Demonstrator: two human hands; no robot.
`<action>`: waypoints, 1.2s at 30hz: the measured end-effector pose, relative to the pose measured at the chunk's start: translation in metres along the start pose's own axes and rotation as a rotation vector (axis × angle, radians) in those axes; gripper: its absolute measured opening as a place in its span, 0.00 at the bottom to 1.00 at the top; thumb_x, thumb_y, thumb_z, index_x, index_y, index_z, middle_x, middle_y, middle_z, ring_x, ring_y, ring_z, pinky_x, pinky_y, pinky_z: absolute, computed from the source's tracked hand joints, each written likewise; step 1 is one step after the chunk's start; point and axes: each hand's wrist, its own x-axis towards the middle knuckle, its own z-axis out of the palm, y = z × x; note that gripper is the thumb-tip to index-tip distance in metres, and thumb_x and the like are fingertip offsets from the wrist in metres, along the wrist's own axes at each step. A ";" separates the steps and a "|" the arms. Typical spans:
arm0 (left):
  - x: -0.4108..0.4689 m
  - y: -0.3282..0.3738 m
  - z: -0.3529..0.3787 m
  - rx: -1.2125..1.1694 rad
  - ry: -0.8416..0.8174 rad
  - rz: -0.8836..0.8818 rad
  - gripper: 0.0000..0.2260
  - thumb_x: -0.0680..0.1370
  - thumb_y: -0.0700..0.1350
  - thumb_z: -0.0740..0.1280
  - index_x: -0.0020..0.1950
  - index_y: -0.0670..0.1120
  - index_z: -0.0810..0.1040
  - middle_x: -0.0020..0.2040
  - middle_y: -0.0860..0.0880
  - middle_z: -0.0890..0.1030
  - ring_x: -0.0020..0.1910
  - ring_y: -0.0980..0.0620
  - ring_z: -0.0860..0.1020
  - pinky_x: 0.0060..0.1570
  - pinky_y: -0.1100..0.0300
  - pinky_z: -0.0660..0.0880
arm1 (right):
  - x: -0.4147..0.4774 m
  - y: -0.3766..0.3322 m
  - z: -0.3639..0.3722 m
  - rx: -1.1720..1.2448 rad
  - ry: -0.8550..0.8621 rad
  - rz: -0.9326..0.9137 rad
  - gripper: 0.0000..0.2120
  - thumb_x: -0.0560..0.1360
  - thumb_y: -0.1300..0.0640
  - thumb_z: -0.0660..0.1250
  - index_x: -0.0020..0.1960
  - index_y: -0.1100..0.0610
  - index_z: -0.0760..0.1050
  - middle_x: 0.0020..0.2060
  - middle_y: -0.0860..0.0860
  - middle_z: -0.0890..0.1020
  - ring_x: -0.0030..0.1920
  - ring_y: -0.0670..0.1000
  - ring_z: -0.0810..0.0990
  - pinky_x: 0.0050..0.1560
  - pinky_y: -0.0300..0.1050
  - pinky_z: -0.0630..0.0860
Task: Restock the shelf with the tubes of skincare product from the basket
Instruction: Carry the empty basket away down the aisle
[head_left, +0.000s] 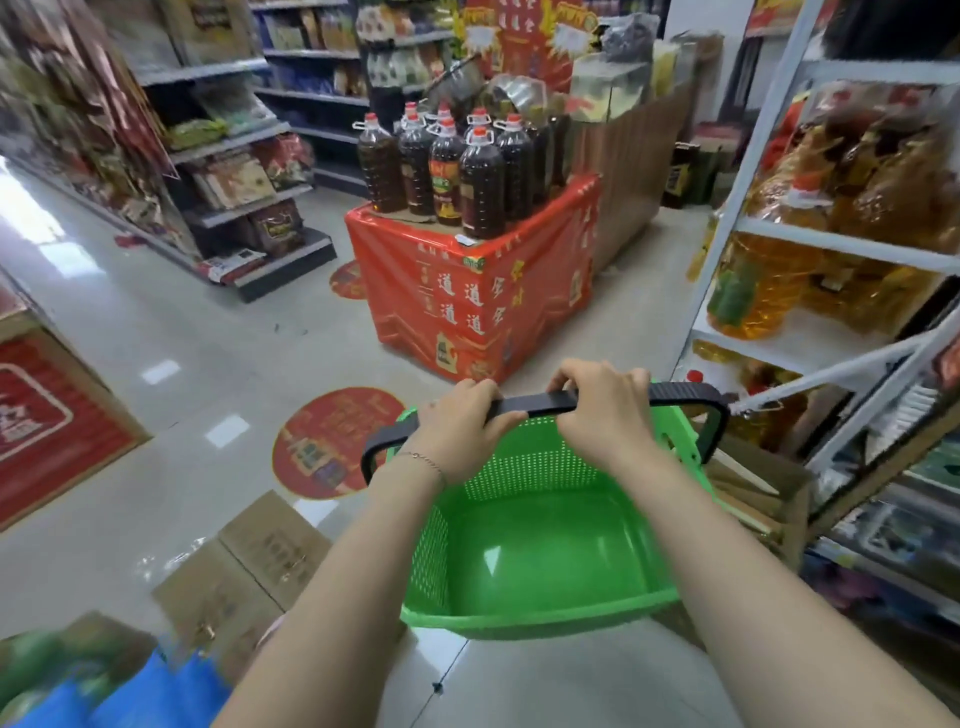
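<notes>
— Where are the tubes?
— None show in your green basket (519, 621); it hangs just below both hands.
— My grip?
— Your left hand (462, 423) and right hand (602, 410) both wrap its black handle (540, 402), which runs side to side; shelving (831, 240) stands nearer your right.

Dark oil bottles (452, 166) on red display stand (467, 296); cardboard boxes (244, 566) on floor

Grocery shop: aisle shelving (249, 156) stocked with packaged goods, a red promotional stand (467, 296) of bottled oil (447, 171), floor advertising stickers (332, 441).
</notes>
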 end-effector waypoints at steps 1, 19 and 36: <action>0.011 -0.007 -0.001 0.003 0.013 -0.021 0.12 0.80 0.57 0.57 0.48 0.49 0.69 0.42 0.52 0.70 0.40 0.51 0.68 0.46 0.52 0.67 | 0.015 -0.001 0.007 0.007 0.001 -0.020 0.13 0.67 0.65 0.66 0.43 0.47 0.73 0.40 0.46 0.78 0.48 0.52 0.76 0.46 0.46 0.55; 0.238 -0.226 -0.074 0.062 0.049 -0.267 0.09 0.77 0.49 0.65 0.45 0.46 0.68 0.42 0.47 0.74 0.42 0.46 0.73 0.42 0.53 0.71 | 0.325 -0.094 0.173 0.169 -0.175 -0.225 0.15 0.68 0.67 0.63 0.41 0.47 0.73 0.38 0.45 0.78 0.44 0.51 0.74 0.49 0.46 0.58; 0.407 -0.415 -0.143 0.087 0.191 -0.545 0.08 0.77 0.49 0.64 0.44 0.48 0.68 0.42 0.49 0.72 0.42 0.48 0.73 0.45 0.54 0.73 | 0.578 -0.203 0.310 0.194 -0.281 -0.465 0.11 0.68 0.64 0.65 0.44 0.48 0.75 0.42 0.48 0.81 0.47 0.53 0.77 0.49 0.46 0.58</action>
